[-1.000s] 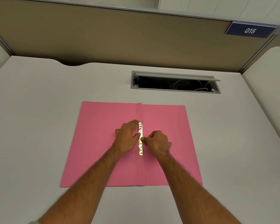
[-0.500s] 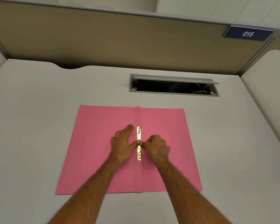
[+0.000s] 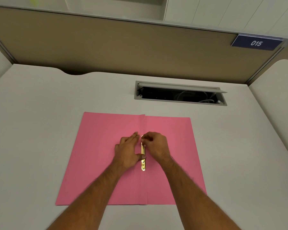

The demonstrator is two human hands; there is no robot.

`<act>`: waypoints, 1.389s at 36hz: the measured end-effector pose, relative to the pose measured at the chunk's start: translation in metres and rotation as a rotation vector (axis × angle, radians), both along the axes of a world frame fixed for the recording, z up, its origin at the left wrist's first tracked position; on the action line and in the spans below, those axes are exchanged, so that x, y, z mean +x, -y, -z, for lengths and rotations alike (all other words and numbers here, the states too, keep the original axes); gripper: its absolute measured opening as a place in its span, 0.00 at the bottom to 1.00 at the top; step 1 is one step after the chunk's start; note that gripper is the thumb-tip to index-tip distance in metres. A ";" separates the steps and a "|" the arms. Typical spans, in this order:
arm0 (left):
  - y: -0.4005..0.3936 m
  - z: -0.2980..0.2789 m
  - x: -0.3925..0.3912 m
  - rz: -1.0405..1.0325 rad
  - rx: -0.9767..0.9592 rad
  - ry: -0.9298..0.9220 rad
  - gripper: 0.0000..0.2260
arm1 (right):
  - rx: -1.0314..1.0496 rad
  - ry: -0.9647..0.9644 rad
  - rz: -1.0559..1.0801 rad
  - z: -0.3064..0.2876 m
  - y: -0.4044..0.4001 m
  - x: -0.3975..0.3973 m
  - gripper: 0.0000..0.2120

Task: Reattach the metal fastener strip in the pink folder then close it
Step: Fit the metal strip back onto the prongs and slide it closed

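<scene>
Now left hand (image 3: 127, 151) flat, thumb on the metal fastener strip (image 3: 143, 161); right hand (image 3: 156, 145) pinching its top.

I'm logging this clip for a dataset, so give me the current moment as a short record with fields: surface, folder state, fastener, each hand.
surface: white desk
folder: pink folder, open flat
fastener: metal fastener strip, lying along the centre fold
left hand: left hand, thumb pressing the strip's middle
right hand: right hand, fingers at the strip's far end
background: open cable tray

desk (image 3: 40, 130) open round folder (image 3: 98, 163), cable slot (image 3: 179, 95) behind
</scene>
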State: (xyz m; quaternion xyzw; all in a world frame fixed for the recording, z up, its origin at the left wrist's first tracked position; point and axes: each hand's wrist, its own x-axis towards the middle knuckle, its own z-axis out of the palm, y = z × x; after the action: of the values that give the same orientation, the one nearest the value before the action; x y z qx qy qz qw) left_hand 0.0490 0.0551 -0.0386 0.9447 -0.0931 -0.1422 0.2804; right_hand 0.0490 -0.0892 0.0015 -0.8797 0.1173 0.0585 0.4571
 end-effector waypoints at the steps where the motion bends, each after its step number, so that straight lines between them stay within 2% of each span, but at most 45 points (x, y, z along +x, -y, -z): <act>1: 0.000 0.000 0.000 -0.002 -0.001 0.005 0.43 | -0.009 0.006 0.003 0.002 0.001 0.001 0.04; 7: 0.000 0.002 -0.006 0.007 -0.016 0.037 0.37 | -0.035 -0.012 0.045 0.007 0.015 0.015 0.03; 12: 0.000 0.006 -0.012 0.033 0.017 0.072 0.33 | -0.106 -0.017 -0.055 0.010 0.021 0.027 0.04; 23: 0.000 0.009 -0.014 0.119 0.107 0.122 0.30 | -0.333 0.143 -0.282 0.014 0.017 0.040 0.03; 38: 0.001 -0.009 -0.010 0.261 0.308 0.165 0.28 | -0.419 0.230 -0.456 0.010 0.023 0.048 0.05; 43: 0.002 -0.012 -0.010 0.269 0.334 0.157 0.29 | -0.409 0.247 -0.447 0.012 0.020 0.046 0.06; 50: 0.004 -0.015 -0.010 0.274 0.362 0.149 0.28 | -0.361 0.176 -0.411 0.010 0.019 0.050 0.04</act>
State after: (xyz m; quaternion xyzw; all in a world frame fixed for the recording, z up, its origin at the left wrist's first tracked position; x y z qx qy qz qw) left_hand 0.0387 0.0514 -0.0236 0.9660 -0.2139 -0.1231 0.0771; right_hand 0.0992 -0.1085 -0.0086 -0.9538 -0.0952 0.0514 0.2802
